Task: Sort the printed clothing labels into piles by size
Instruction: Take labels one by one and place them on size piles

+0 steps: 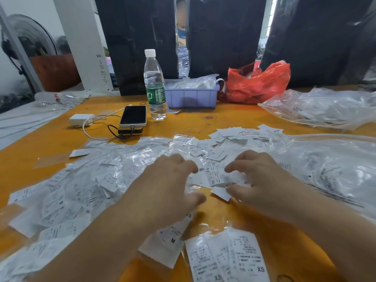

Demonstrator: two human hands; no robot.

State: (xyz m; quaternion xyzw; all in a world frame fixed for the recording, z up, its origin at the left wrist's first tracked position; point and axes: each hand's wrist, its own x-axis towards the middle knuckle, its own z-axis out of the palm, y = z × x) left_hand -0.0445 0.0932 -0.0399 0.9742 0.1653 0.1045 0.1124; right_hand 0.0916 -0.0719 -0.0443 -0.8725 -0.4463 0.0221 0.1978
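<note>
**Both hands over the loose labels at mid-table**

The right hand (258, 178) sits at the right of a small cluster of XS labels (215, 176), its thumb and forefinger pinching the edge of one slip. The left hand (171, 184) hovers just left of the same cluster, fingers curled loosely downward with the thumb out; whether it holds anything cannot be told. A single small slip (220, 193) lies between the two thumbs.

Bare orange tabletop (213, 210) shows in a patch just below the hands and again beyond the labels. A broad heap of labels in clear sleeves (71, 190) fills the left side out to the table's edge. Clear plastic bags (329, 165) crowd the right. A near pile of XS labels (234, 257) lies at the lower edge, with an M label (168, 241) just left of it, partly under the left forearm. Farther back stand a phone (133, 116), a water bottle (154, 86), a lilac bin (191, 96) and a red bag (256, 82).

The labels are white paper strips with fine black print and a bold size letter at one end; many sit in glossy sleeves.
</note>
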